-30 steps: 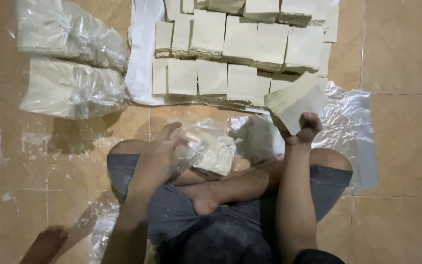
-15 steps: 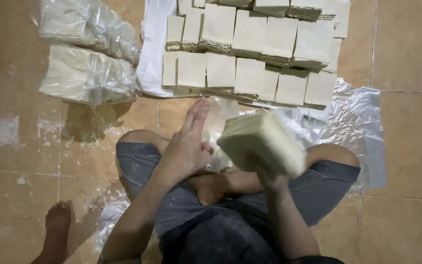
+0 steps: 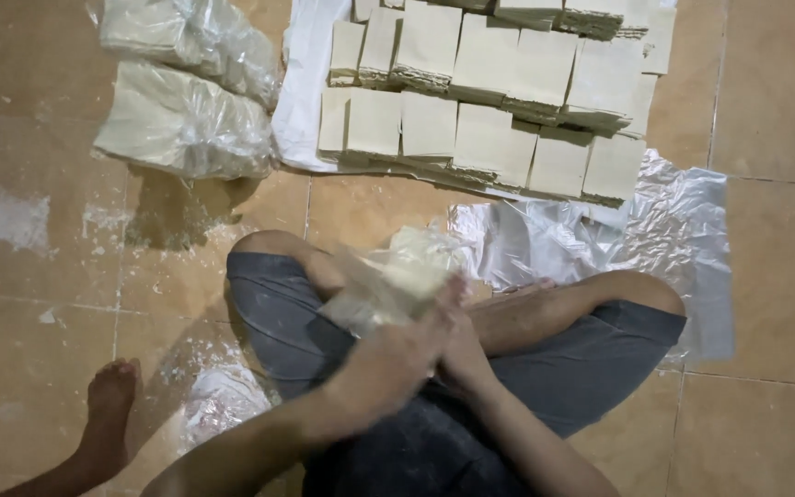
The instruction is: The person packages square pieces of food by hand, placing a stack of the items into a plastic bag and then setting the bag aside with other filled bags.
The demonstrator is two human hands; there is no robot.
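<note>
My left hand (image 3: pixel 388 364) and right hand (image 3: pixel 462 345) are together over my lap, both clamped on a pale paper stack (image 3: pixel 407 276) half inside a clear plastic bag (image 3: pixel 361 299). I judge I'm bagging it; next, seat it fully. Loose stacks (image 3: pixel 480 101) lie at twelve o'clock, filled bags (image 3: pixel 186 120) at ten.

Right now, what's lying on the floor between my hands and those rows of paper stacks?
In the head view, a crinkled clear plastic sheet lies on the tiled floor between your hands and the paper stacks.
</note>
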